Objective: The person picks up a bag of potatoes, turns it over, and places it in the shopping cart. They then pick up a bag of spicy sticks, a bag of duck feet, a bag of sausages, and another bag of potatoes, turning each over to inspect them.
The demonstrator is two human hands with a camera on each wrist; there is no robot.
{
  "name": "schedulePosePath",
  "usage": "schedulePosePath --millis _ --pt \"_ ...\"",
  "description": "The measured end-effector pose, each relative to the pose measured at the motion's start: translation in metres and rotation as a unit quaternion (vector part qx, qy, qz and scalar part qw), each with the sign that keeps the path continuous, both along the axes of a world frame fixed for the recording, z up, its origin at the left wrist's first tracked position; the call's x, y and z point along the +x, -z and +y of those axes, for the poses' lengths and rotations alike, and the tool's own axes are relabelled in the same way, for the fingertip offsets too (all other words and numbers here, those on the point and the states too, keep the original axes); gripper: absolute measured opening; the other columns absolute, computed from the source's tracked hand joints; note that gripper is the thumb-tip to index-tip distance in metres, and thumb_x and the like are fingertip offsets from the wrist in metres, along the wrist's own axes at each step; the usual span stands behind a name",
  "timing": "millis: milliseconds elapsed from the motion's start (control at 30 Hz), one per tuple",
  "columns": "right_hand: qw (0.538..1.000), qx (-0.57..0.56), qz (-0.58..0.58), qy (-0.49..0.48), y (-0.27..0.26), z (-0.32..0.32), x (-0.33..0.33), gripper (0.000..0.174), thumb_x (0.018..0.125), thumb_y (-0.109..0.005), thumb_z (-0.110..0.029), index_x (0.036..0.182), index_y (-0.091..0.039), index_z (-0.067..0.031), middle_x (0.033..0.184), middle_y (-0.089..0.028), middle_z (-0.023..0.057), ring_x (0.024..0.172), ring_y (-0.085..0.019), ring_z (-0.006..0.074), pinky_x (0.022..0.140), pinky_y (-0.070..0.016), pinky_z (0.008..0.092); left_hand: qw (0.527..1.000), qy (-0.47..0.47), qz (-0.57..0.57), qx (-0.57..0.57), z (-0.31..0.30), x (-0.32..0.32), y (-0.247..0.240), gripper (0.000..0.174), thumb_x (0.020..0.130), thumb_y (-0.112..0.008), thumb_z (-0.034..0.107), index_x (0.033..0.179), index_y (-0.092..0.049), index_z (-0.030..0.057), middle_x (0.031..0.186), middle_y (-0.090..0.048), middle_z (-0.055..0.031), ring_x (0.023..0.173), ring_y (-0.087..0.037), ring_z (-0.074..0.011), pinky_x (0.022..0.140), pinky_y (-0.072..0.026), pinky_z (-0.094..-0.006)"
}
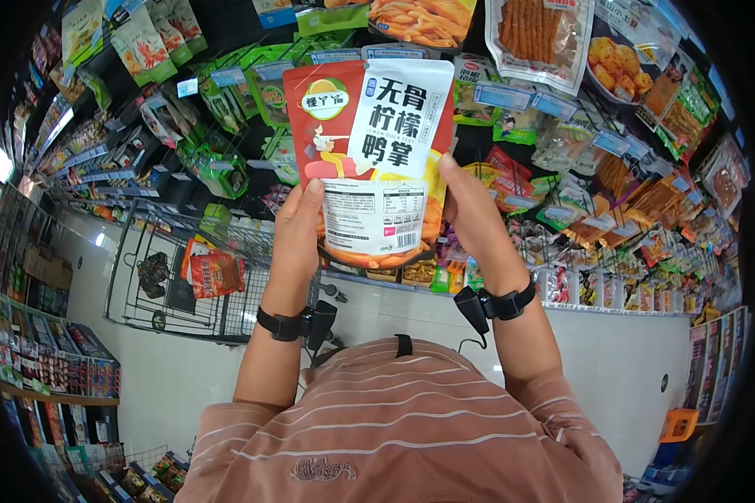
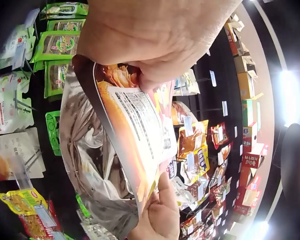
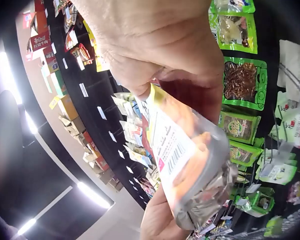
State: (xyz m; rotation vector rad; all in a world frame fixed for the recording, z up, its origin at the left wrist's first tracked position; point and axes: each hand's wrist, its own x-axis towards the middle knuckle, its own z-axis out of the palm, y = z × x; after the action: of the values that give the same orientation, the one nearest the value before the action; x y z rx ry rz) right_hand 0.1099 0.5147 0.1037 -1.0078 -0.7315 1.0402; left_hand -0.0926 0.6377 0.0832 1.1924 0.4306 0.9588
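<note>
A red and white stand-up pouch of boneless lemon duck feet (image 1: 369,126) is held upright in front of the chest, its printed label facing the head camera. My left hand (image 1: 299,225) grips its lower left edge, thumb on the printed face. On the opposite edge my right hand (image 1: 476,201) pinches it, thumb also on the front. In the left wrist view the pouch's silvery back (image 2: 92,150) shows creased. The right wrist view looks along its rounded bottom, with the barcode label (image 3: 172,150) in sight. Fingers behind the pouch are hidden in the head view.
Racks of hanging snack packets rise ahead, including a bag of brown sticks (image 1: 538,38) and green packets (image 1: 218,163). To the left stands a wire shopping cart (image 1: 130,317) with red packets (image 1: 218,272) inside. An orange crate (image 1: 678,425) sits at the right.
</note>
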Motion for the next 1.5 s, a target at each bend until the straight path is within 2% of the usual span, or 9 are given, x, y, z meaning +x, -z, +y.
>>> schedulePosePath --millis 100,267,367,500,600,867,1067,1367,1500 --pt "0.997 0.010 -0.072 -0.016 0.012 -0.004 -0.004 0.054 0.102 -0.051 -0.042 0.128 -0.057 0.0052 0.120 -0.065 0.0100 0.108 -0.062 0.0154 0.096 -0.0459 0.0282 0.999 0.006 -0.025 -0.021 0.000 0.005 0.002 0.040 0.103 -0.053 0.028 0.127 -0.057 -0.0028 0.121 -0.066 -0.0086 0.108 -0.063 -0.0144 0.094 -0.0478 -0.0284" --pt "0.999 0.036 -0.012 0.017 0.018 -0.003 -0.006 0.052 0.103 -0.051 -0.040 0.129 -0.055 0.0050 0.122 -0.064 0.0106 0.109 -0.061 0.0156 0.098 -0.0457 0.0289 0.999 0.010 -0.036 -0.031 -0.004 0.017 0.004 0.041 0.103 -0.054 0.028 0.130 -0.056 -0.0028 0.125 -0.064 -0.0099 0.109 -0.062 -0.0149 0.095 -0.0476 -0.0287" --pt "0.999 0.031 0.005 0.044 0.011 -0.007 -0.009 0.051 0.103 -0.051 -0.039 0.129 -0.055 0.0052 0.123 -0.064 0.0111 0.111 -0.060 0.0155 0.098 -0.0457 0.0292 0.999 -0.012 -0.018 -0.024 -0.010 0.021 -0.002 0.038 0.104 -0.053 0.028 0.125 -0.058 -0.0029 0.121 -0.065 -0.0088 0.108 -0.061 -0.0138 0.094 -0.0474 -0.0282" --pt "0.997 0.035 0.040 0.053 0.006 -0.009 -0.006 0.049 0.103 -0.051 -0.036 0.129 -0.055 0.0052 0.124 -0.063 0.0112 0.114 -0.059 0.0159 0.098 -0.0457 0.0298 0.997 -0.025 0.054 0.041 -0.004 0.017 0.003 0.033 0.104 -0.048 0.026 0.118 -0.058 -0.0025 0.112 -0.062 -0.0051 0.102 -0.055 -0.0110 0.094 -0.0420 -0.0252" --pt "0.995 0.044 0.016 0.092 0.015 -0.003 0.003 0.047 0.104 -0.050 -0.034 0.129 -0.055 0.0052 0.126 -0.063 0.0110 0.113 -0.060 0.0168 0.098 -0.0457 0.0304 0.993 -0.051 0.085 0.061 -0.002 0.012 0.012 0.035 0.104 -0.049 0.027 0.121 -0.057 -0.0030 0.116 -0.061 -0.0063 0.106 -0.054 -0.0111 0.096 -0.0420 -0.0262" --pt "0.995 0.037 0.018 0.089 -0.013 -0.005 0.003 0.048 0.104 -0.049 -0.035 0.131 -0.054 0.0044 0.125 -0.063 0.0109 0.110 -0.062 0.0161 0.094 -0.0494 0.0285 0.994 -0.027 0.053 0.089 -0.019 0.011 -0.010 0.059 0.099 -0.058 0.019 0.143 -0.029 -0.0076 0.132 -0.052 -0.0193 0.119 -0.054 -0.0202 0.102 -0.0432 -0.0323" --pt "0.994 0.054 0.004 0.094 -0.016 -0.001 0.006 0.047 0.104 -0.050 -0.035 0.128 -0.057 0.0048 0.122 -0.064 0.0106 0.107 -0.062 0.0153 0.092 -0.0490 0.0282 0.990 -0.052 0.019 0.127 -0.029 0.016 -0.013 0.078 0.093 -0.066 0.014 0.151 -0.017 -0.0043 0.140 -0.045 -0.0200 0.126 -0.050 -0.0237 0.106 -0.0410 -0.0348" --pt "0.993 0.076 0.020 0.089 -0.012 0.003 0.014 0.043 0.103 -0.050 -0.032 0.122 -0.060 0.0051 0.119 -0.066 0.0129 0.105 -0.065 0.0161 0.090 -0.0513 0.0284 0.978 -0.051 0.067 0.193 -0.036 0.028 -0.015 0.085 0.088 -0.067 0.005 0.152 -0.012 -0.0037 0.144 -0.041 -0.0217 0.130 -0.047 -0.0250 0.108 -0.0388 -0.0359" --pt "0.993 0.061 0.039 0.094 -0.013 0.001 0.018 0.042 0.104 -0.049 -0.032 0.122 -0.060 0.0052 0.120 -0.066 0.0125 0.106 -0.065 0.0158 0.090 -0.0513 0.0287 0.970 -0.068 0.080 0.218 -0.036 0.034 -0.009 0.085 0.087 -0.067 0.002 0.152 -0.013 -0.0029 0.140 -0.046 -0.0202 0.126 -0.051 -0.0239 0.106 -0.0412 -0.0356"
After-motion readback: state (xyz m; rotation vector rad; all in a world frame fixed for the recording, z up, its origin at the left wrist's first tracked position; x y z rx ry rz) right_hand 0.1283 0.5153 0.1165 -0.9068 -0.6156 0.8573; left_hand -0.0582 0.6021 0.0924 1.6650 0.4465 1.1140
